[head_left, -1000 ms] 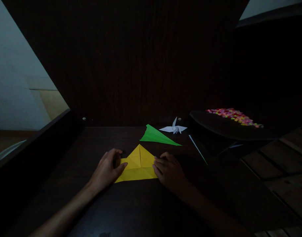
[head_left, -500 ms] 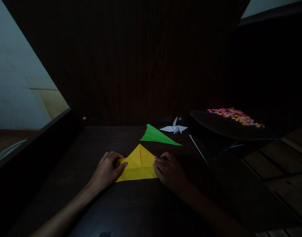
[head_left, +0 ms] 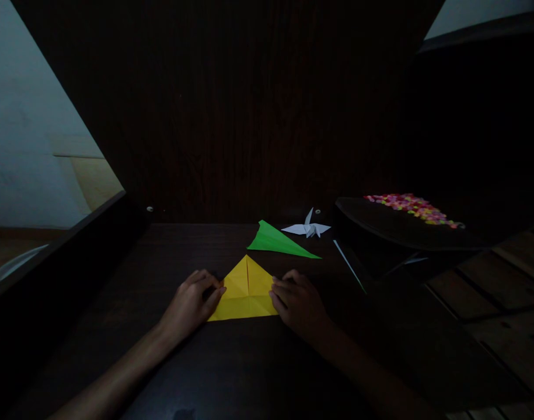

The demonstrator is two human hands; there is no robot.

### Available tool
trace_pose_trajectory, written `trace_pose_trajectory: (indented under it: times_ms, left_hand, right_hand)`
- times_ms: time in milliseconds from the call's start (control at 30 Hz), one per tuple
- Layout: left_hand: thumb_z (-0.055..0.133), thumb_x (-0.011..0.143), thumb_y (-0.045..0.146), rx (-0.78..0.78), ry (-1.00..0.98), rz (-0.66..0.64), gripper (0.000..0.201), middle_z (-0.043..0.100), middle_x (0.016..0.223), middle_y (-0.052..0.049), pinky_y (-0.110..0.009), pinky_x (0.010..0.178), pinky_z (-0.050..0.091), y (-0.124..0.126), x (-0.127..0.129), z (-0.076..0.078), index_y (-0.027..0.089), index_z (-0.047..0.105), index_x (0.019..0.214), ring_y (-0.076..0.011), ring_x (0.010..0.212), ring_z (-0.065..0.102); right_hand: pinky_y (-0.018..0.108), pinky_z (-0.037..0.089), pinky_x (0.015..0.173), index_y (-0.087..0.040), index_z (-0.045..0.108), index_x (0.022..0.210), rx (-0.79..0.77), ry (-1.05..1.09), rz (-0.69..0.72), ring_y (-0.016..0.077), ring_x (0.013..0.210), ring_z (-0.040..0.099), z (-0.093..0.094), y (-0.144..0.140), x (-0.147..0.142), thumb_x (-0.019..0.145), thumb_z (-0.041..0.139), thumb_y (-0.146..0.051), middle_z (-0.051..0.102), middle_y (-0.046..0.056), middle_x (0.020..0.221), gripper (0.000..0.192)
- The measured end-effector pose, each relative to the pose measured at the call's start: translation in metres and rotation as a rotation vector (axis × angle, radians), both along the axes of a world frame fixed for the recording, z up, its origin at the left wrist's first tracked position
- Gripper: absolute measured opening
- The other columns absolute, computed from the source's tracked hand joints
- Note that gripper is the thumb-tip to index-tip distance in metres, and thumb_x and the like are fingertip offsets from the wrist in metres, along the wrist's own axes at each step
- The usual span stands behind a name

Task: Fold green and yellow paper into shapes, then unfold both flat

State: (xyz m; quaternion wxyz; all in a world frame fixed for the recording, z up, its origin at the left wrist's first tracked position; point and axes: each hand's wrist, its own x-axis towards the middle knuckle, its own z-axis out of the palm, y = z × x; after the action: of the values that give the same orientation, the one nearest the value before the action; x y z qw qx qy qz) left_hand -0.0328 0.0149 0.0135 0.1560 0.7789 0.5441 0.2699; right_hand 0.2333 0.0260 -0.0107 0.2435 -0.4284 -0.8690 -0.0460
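A: What is in the middle?

B: A yellow paper (head_left: 246, 291), folded into a triangle with its point aimed at the far side. It lies flat on the dark tabletop (head_left: 232, 361), near the person.

A: Where are the hands?

B: The left hand (head_left: 192, 304) is on the left corner of the yellow paper. The right hand (head_left: 297, 302) is on the right corner. Both press down on the paper.

A: Are the hands gripping it?

B: No. The left fingers (head_left: 214, 296) are bent and close together, with the tips on the paper edge. The right fingers (head_left: 279, 291) are curled and lie on the other edge. Neither grip is clamped around anything; they just rest on top.

A: What else is there?

B: A green paper (head_left: 278, 240), folded long and pointy, lies flat a bit farther away and to the right. Just beyond it sits a little white paper bird (head_left: 308, 228) with its wings out. A thin pale strip (head_left: 348, 263) lies to the right of the green paper.

A: And far right?

B: A dark tray (head_left: 389, 224) with a heap of tiny bright pieces (head_left: 413, 207), pink, yellow and green. It is too dim to tell what they are
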Motion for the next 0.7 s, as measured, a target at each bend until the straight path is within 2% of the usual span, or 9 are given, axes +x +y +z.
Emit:
trace_pose_trajectory:
  times_ms: [400, 600, 700]
  left_hand:
    - [0.045, 0.096, 0.026, 0.141, 0.090, -0.153, 0.027, 0.072, 0.091, -0.009, -0.036, 0.077, 0.052, -0.003, 0.001, -0.007, 0.017, 0.071, 0.093, -0.0223, 0.084, 0.063]
    - [0.047, 0.097, 0.032, 0.032, 0.135, -0.263, 0.029, 0.072, 0.094, -0.007, -0.036, 0.080, 0.051, -0.005, -0.009, 0.012, 0.021, 0.074, 0.099, -0.0228, 0.088, 0.062]
    - [0.040, 0.099, 0.030, -0.058, 0.104, -0.248, 0.037, 0.071, 0.092, -0.006, -0.033, 0.080, 0.052, -0.002, -0.020, 0.017, 0.022, 0.066, 0.124, -0.0216, 0.088, 0.064]
  right_hand:
    - [0.035, 0.046, 0.078, -0.020, 0.073, 0.088, -0.004, 0.012, -0.001, 0.0201, 0.087, 0.058, -0.002, 0.000, -0.001, 0.088, 0.063, -0.016, 0.075, 0.003, 0.096, 0.011]
    - [0.034, 0.048, 0.078, -0.021, 0.074, 0.089, 0.002, 0.062, 0.023, 0.0203, 0.086, 0.058, -0.001, 0.000, 0.000, 0.090, 0.060, -0.016, 0.076, 0.003, 0.097, 0.015]
    - [0.033, 0.048, 0.078, -0.020, 0.074, 0.088, 0.005, 0.069, 0.027, 0.0198, 0.085, 0.057, 0.000, 0.000, 0.000, 0.089, 0.062, -0.015, 0.076, 0.003, 0.098, 0.014]
